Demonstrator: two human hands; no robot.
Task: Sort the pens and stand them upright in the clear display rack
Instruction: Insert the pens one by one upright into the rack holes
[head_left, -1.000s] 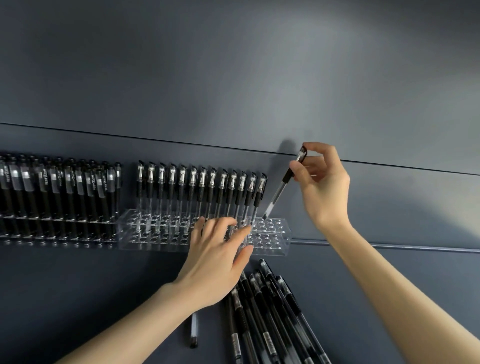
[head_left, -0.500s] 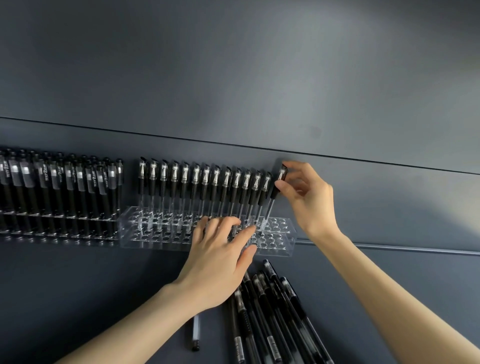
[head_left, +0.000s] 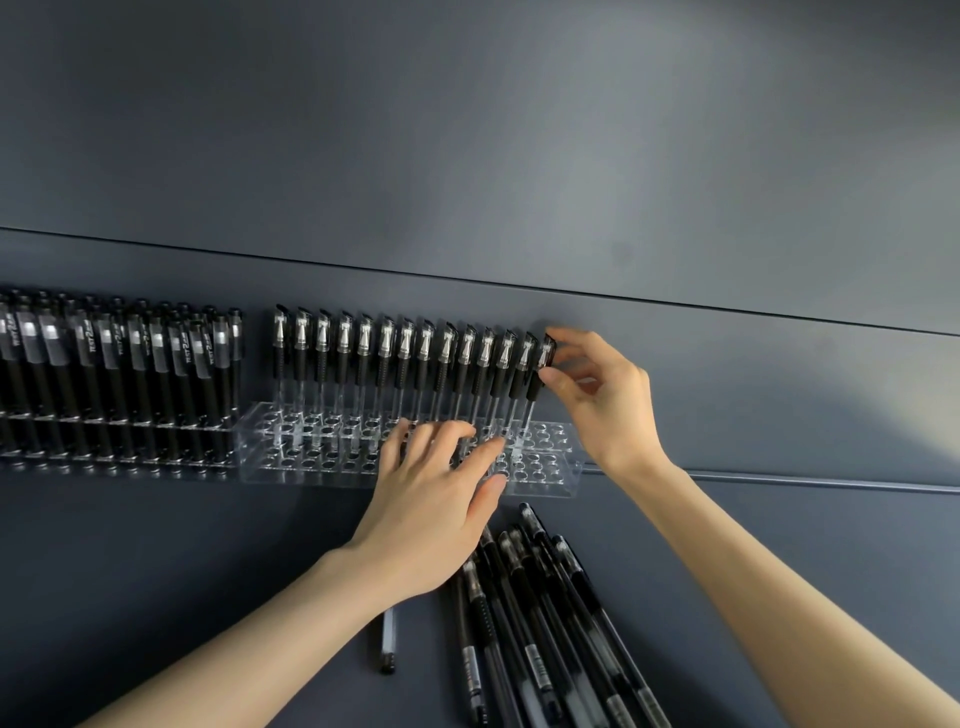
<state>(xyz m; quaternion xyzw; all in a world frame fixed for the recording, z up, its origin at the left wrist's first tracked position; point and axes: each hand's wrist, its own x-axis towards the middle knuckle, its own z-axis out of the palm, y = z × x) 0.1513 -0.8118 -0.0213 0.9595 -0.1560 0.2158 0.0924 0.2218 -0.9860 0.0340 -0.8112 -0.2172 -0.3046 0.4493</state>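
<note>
Pen (head_left: 540, 374) pinched at its cap by the right hand (head_left: 602, 400) stands in the back row of the rack (head_left: 550, 483). Left hand (head_left: 436, 499) lies flat on the rack. Best pushed straight down, then released gently.

Clear rack (head_left: 311, 475): acrylic, rows of round holes, on the table against the back panel. Its back row holds a line of black capped pens (head_left: 405, 364), upright, clips facing forward. At the line's right end the rightmost pen (head_left: 535, 384) leans slightly, tip seemingly in a hole, cap end pinched by the right hand (head_left: 608, 410). Left hand (head_left: 431, 514) lies flat on the rack's front holes. Loose pens (head_left: 530, 623) lie heaped before the rack's right end; a lone pen (head_left: 388, 642) lies apart, half under the left wrist.
</note>
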